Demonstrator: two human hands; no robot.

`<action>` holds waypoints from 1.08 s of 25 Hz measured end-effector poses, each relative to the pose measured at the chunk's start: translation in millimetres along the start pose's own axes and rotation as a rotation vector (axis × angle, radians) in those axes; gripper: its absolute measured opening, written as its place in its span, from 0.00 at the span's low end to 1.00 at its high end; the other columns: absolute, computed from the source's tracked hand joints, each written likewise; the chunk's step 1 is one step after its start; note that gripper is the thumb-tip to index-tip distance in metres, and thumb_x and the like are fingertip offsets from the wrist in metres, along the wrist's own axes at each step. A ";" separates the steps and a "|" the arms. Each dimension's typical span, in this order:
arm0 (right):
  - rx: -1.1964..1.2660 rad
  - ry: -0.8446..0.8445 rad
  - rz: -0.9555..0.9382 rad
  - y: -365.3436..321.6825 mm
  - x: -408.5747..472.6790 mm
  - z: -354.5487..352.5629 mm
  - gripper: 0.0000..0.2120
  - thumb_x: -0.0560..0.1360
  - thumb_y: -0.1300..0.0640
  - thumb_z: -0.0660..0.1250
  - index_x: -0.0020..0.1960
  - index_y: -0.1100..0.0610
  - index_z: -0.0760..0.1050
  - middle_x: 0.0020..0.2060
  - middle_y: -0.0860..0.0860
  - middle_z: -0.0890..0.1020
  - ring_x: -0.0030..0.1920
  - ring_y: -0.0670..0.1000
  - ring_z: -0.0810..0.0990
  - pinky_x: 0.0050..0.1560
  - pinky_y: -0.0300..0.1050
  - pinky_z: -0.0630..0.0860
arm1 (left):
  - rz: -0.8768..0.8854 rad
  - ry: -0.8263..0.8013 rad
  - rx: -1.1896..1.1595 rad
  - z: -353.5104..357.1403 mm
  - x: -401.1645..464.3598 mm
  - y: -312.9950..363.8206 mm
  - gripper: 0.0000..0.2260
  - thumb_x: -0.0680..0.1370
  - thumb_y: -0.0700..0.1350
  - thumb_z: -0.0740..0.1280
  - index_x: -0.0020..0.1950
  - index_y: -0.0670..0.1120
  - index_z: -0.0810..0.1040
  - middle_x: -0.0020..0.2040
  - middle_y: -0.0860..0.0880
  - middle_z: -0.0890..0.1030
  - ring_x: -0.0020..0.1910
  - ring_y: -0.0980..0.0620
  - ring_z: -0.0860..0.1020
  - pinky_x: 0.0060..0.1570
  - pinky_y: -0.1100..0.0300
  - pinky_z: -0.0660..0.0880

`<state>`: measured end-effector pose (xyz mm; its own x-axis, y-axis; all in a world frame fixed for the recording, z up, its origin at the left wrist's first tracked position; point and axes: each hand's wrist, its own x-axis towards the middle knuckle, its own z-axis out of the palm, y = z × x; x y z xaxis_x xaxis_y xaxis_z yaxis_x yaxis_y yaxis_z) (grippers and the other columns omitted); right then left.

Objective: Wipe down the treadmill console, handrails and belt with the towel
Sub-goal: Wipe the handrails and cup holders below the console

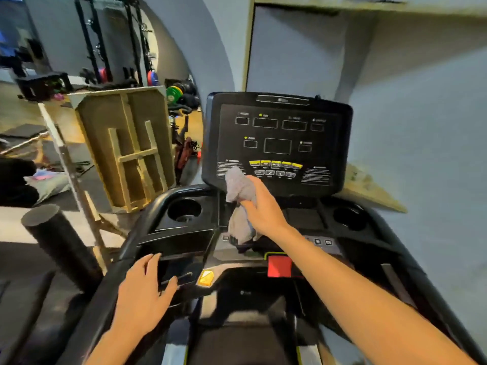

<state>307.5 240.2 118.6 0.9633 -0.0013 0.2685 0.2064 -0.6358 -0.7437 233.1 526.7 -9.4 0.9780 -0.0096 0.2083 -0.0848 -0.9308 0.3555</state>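
The right hand (259, 204) has its fingers curled round a bunched grey towel (241, 196), clamped on its middle so that one wad stands up past the knuckles toward twelve o'clock and a loose tail hangs toward six. The upper wad lies against the lower left corner of the treadmill console (276, 138), over the printed warning text and just at nine o'clock of the row of yellow buttons (275, 163). Gripping the cloth in a ball like this gives a firm pad for rubbing a flat screen face, and the outstretched forearm shows the reach it takes.

The left hand (147, 288) rests with fingers straight and slightly spread on the near edge of the left tray, holding nothing; it looks placed there to steady the body during the lean forward. Beside it at three o'clock sit a yellow tab (206, 277) and a red stop button (279, 266).

A cup holder (184, 209) sits at nine o'clock of the towel, another (349, 216) at three o'clock. The left handrail (137, 233) curves down past the resting hand. The belt is likely the dark strip at six o'clock, though blur makes that uncertain.

By my judgement the console wipe is under way, with handrails and belt yet to do.
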 end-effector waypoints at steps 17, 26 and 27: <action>-0.794 0.101 0.665 311.6 -158.1 -227.8 0.39 0.77 0.29 0.53 0.82 0.43 0.44 0.79 0.51 0.62 0.76 0.58 0.64 0.74 0.61 0.64 | 0.641 -0.281 0.174 147.7 88.1 328.7 0.33 0.81 0.65 0.43 0.78 0.50 0.67 0.75 0.45 0.71 0.77 0.40 0.63 0.74 0.36 0.59; -0.521 -0.048 0.658 361.3 -73.2 -252.4 0.38 0.76 0.29 0.59 0.80 0.35 0.48 0.82 0.50 0.51 0.80 0.60 0.55 0.76 0.63 0.58 | 0.698 -0.320 0.179 170.3 115.0 382.5 0.34 0.79 0.67 0.40 0.79 0.54 0.62 0.82 0.45 0.53 0.81 0.42 0.50 0.77 0.41 0.55; -0.491 -0.068 0.642 367.0 -62.9 -255.6 0.38 0.76 0.30 0.61 0.80 0.35 0.49 0.82 0.50 0.50 0.80 0.60 0.55 0.76 0.63 0.58 | 0.706 -0.330 0.181 171.2 117.1 385.4 0.34 0.78 0.67 0.40 0.79 0.55 0.62 0.83 0.47 0.51 0.81 0.42 0.48 0.77 0.42 0.53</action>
<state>278.8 -190.4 -14.8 0.8800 -0.4439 -0.1687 -0.4736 -0.7933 -0.3826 347.6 104.2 -4.0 0.7128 -0.7002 0.0388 -0.7007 -0.7088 0.0813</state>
